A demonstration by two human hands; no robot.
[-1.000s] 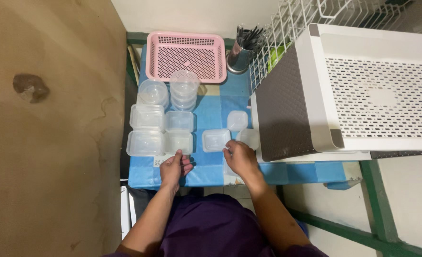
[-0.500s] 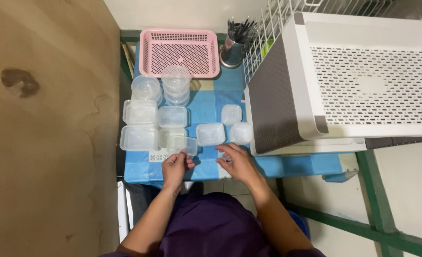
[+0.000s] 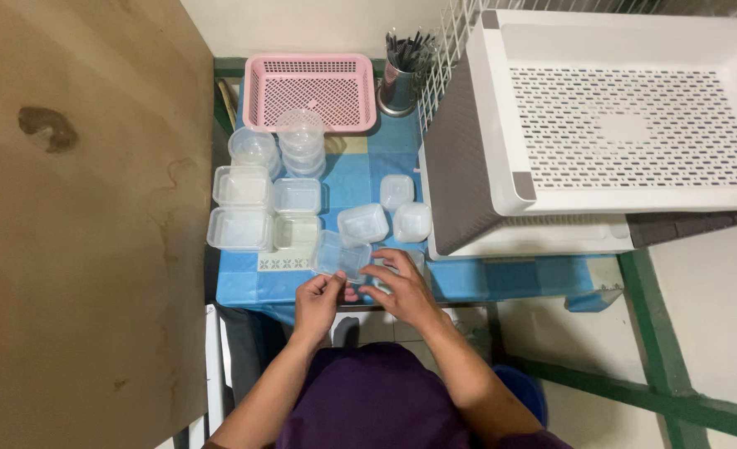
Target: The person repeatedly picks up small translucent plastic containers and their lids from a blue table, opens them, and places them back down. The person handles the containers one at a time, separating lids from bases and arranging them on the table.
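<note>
Seen from the head camera, looking straight down: a person in a purple top sits at a small table (image 3: 244,287) covered with a blue cloth.

The left hand (image 3: 318,301) pinches the near edge of a small clear plastic box (image 3: 341,255), fingers curled together, lifting it just above the table's front edge. The right hand (image 3: 403,288) hovers beside the box with its fingers (image 3: 382,268) loosely spread, tips close to the box's right corner; whether they touch it cannot be told.

A second ago both hands rested low near the table edge and this box sat flat among the others. Now it is raised and tilted between the hands, so it has been singled out from the group.

Behind it lie more clear boxes: two loose ones (image 3: 362,223) in the middle and a cluster of square ones (image 3: 240,229) to the left, with stacked round tubs (image 3: 299,141) further back. A pink basket (image 3: 308,90) and a metal cup of utensils (image 3: 399,75) stand at the far edge. A large white rack (image 3: 626,125) fills the right side.
</note>
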